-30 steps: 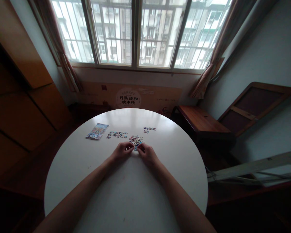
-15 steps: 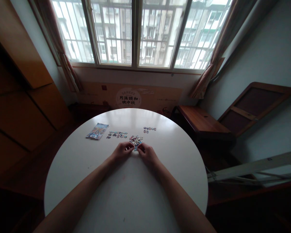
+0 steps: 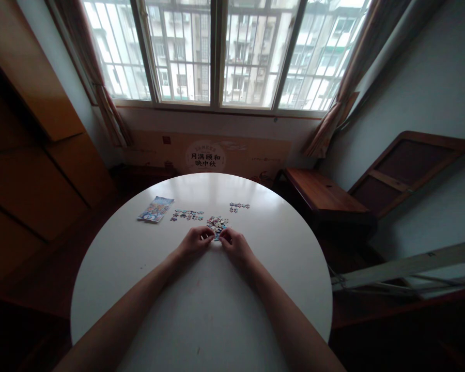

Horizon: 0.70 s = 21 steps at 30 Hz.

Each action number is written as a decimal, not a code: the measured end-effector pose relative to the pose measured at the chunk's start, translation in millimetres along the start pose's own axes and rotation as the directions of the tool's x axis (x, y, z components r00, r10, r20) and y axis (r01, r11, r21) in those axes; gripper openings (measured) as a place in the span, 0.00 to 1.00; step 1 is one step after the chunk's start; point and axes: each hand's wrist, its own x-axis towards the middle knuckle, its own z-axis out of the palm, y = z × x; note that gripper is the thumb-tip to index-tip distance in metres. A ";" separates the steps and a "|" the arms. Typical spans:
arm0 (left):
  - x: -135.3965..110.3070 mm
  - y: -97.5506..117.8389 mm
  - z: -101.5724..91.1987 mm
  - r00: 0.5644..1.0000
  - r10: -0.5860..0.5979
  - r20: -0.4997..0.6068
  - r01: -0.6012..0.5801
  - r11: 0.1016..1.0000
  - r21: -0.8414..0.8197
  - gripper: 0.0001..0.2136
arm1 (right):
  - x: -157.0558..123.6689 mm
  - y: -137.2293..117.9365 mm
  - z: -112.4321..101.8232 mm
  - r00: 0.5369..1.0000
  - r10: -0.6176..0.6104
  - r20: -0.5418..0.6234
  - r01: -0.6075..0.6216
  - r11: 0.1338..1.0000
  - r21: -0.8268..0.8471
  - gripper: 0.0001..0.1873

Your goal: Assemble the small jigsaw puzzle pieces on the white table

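Observation:
My left hand (image 3: 197, 239) and my right hand (image 3: 234, 243) meet at the near side of a small heap of jigsaw puzzle pieces (image 3: 217, 223). The thumb and fingers of each are pinched together, tip facing tip. Between the fingertips shows a bluish puzzle piece (image 3: 217, 237), gripped from both sides; its outline is partly covered by the fingers. Left of the heap lie rows of laid-out pieces (image 3: 188, 214). A smaller group of pieces (image 3: 239, 207) is set out beyond the heap, to the right.
A colourful printed picture sheet (image 3: 156, 209) lies at the left on the round white table (image 3: 201, 305). Past the table's right edge stands a low wooden bench (image 3: 321, 188). A printed cardboard panel (image 3: 240, 152) leans beneath the barred window (image 3: 217, 57).

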 end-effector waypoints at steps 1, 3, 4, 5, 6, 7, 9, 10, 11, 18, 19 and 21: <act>0.0 0.2 0.0 1.000 0.002 -0.003 -0.002 1.000 0.000 0.10 | 0.2 0.3 0.0 1.000 -0.002 -0.001 0.002 1.000 0.002 0.06; -0.1 0.0 0.3 1.000 0.004 -0.010 -0.004 1.000 -0.001 0.10 | 0.6 0.7 0.0 1.000 0.000 -0.002 0.000 1.000 0.006 0.06; -0.1 -0.4 0.5 1.000 0.006 -0.011 -0.006 1.000 -0.004 0.10 | 0.8 0.7 0.0 1.000 0.003 -0.001 -0.003 1.000 0.008 0.06; 0.0 -0.9 0.7 1.000 0.006 -0.012 -0.006 1.000 -0.007 0.10 | 0.9 0.7 0.0 1.000 0.005 0.000 -0.005 1.000 0.010 0.06; 0.0 -1.5 0.9 1.000 0.005 -0.013 -0.005 1.000 -0.010 0.10 | 0.9 0.7 -0.1 1.000 0.007 0.000 -0.007 1.000 0.011 0.06; 0.0 -2.1 1.1 1.000 0.003 -0.013 -0.004 1.000 -0.013 0.10 | 0.9 0.5 -0.2 1.000 0.008 0.000 -0.008 1.000 0.012 0.06; 0.0 -3.0 1.4 1.000 -0.002 -0.014 0.002 1.000 -0.015 0.10 | 0.7 0.1 -0.4 1.000 0.010 -0.005 -0.010 1.000 0.015 0.06; -0.1 -3.4 1.5 1.000 -0.004 -0.017 0.003 1.000 -0.017 0.10 | 0.6 -0.2 -0.6 1.000 0.012 -0.007 -0.012 1.000 0.018 0.06; -0.1 -3.6 1.6 1.000 -0.004 -0.019 0.003 1.000 -0.020 0.10 | 0.5 -0.5 -0.8 1.000 0.014 -0.007 -0.013 1.000 0.022 0.06; 0.2 -5.4 1.7 0.999 0.008 -0.033 -0.009 0.999 -0.039 0.10 | 0.8 -2.2 -2.0 1.000 0.023 -0.009 -0.023 0.999 0.040 0.06; 0.3 -5.7 1.7 0.999 0.009 -0.033 -0.010 0.999 -0.039 0.10 | 0.8 -2.0 -1.8 1.000 0.025 -0.010 -0.025 0.999 0.042 0.06; 0.4 -6.0 1.8 0.999 0.012 -0.042 -0.013 1.000 -0.024 0.10 | 0.7 -1.1 -1.2 1.000 0.028 -0.010 -0.027 0.999 0.046 0.06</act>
